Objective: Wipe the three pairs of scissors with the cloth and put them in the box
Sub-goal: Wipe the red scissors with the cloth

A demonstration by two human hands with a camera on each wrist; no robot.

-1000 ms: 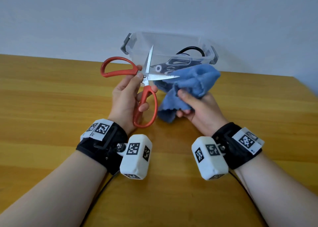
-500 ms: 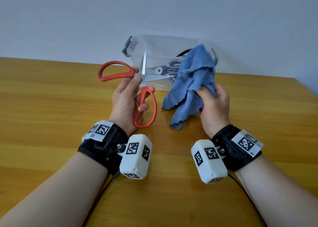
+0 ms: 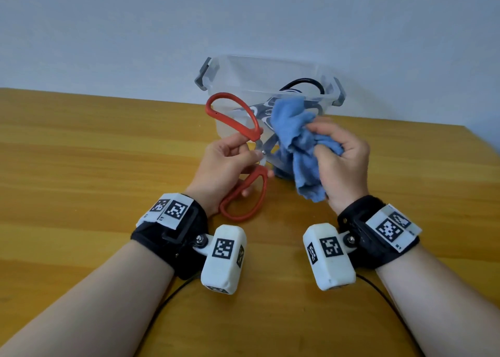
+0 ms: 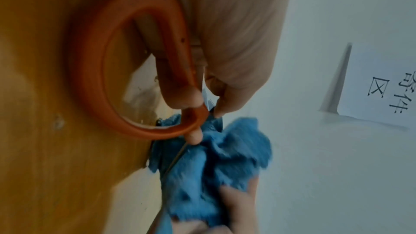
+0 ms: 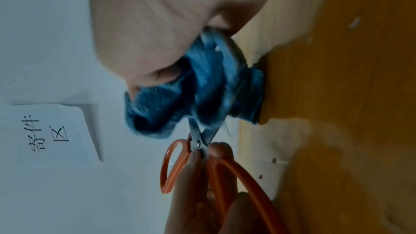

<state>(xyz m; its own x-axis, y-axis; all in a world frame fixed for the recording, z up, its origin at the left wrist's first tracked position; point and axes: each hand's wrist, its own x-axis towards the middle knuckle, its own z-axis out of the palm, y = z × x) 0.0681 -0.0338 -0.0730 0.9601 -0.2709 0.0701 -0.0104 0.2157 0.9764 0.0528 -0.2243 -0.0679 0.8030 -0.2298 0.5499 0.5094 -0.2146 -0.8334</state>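
My left hand [image 3: 230, 159] pinches the red-handled scissors [image 3: 238, 118] near their pivot, blades spread apart and pointing right. In the left wrist view one red handle loop [image 4: 126, 70] fills the frame. My right hand [image 3: 338, 159] grips the bunched blue cloth [image 3: 295, 137] wrapped over the blades, so most of each blade is hidden; the right wrist view shows the blade bases [image 5: 202, 136] running into the cloth [image 5: 180, 102]. Behind stands the clear plastic box [image 3: 270, 70] with black-handled scissors [image 3: 303, 83] inside.
The wooden table [image 3: 94, 167] stretches wide to the left and right of my hands. The box stands at the table's far edge against a pale wall [image 3: 243, 18]. A paper sign [image 4: 382, 86] with writing hangs on the wall.
My left hand has turned the red scissors so the blades point right. My right hand has brought the cloth down from in front of the box and closed it over the blades.
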